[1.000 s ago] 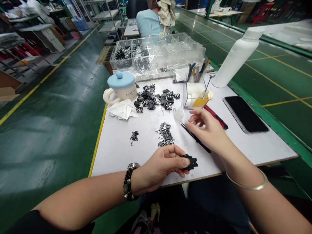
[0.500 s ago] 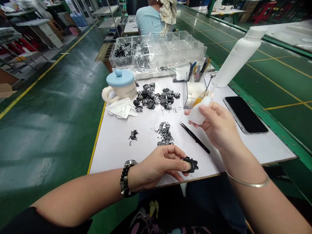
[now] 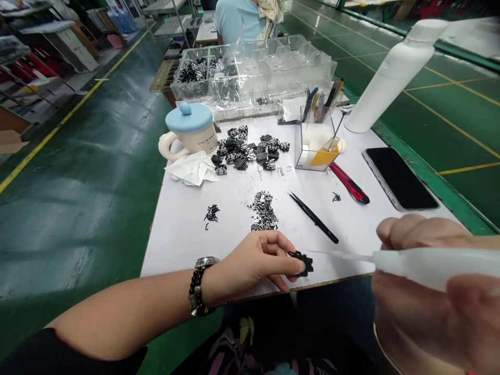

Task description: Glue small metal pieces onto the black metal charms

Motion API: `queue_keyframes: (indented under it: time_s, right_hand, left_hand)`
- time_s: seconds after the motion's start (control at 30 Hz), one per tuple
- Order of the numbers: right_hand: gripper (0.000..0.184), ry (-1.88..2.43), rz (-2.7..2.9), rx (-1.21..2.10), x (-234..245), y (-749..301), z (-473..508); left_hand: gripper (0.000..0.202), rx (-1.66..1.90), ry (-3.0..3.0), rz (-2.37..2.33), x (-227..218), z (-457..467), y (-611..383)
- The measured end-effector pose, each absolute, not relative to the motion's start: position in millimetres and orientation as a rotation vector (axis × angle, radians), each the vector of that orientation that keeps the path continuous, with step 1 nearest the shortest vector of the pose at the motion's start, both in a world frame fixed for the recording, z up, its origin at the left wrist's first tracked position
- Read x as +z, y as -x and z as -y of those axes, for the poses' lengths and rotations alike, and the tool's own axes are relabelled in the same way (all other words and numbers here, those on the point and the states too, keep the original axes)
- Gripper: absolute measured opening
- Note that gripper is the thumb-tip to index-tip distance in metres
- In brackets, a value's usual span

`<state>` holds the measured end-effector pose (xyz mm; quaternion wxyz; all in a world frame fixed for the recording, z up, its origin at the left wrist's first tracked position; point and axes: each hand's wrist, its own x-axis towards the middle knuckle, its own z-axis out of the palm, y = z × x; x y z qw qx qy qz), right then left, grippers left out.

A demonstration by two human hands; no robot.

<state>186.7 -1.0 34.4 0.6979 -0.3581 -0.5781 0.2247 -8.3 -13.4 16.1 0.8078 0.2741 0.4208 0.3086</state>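
Near the table's front edge, my left hand [image 3: 265, 260] pinches a small black plastic part [image 3: 304, 263] between thumb and fingers. My right hand [image 3: 422, 297], blurred, grips a white squeeze bottle [image 3: 429, 263] lying sideways. Its thin nozzle [image 3: 351, 255] points left at the black part, and the tip is too faint to place exactly. Beyond my left hand is a pile of small metal pieces [image 3: 264, 211]. Black tweezers [image 3: 314, 217] lie to the right of that pile. A little heap of black bits [image 3: 212, 213] is on the left.
Farther back are a heap of black parts [image 3: 250, 151], a lidded mug [image 3: 189, 130], a crumpled tissue [image 3: 193, 169] and a clear pen holder [image 3: 316, 151]. A red cutter [image 3: 349, 183], a phone [image 3: 400, 178] and a tall white bottle [image 3: 394, 78] stand or lie right. Clear trays [image 3: 253, 73] and a seated person [image 3: 240, 21] are behind.
My right hand has swung right and toward me with the squeeze bottle, turning its nozzle leftward to the black part. The red cutter has come into view. My left hand keeps its hold.
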Motion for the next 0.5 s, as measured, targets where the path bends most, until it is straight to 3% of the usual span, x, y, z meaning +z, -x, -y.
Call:
queue_keyframes:
  time_s: [0.2,0.5]
  right_hand:
    - [0.008,0.787,1.247,0.479,33.1,-167.5,9.8]
    - [0.006,0.830,1.213,0.484,33.4,-161.3,16.7]
  left_hand:
    - [0.030,0.648,-0.597,-0.910,16.1,13.2,8.2]
    - [0.030,0.641,-0.595,-0.918,14.6,13.7,7.7]
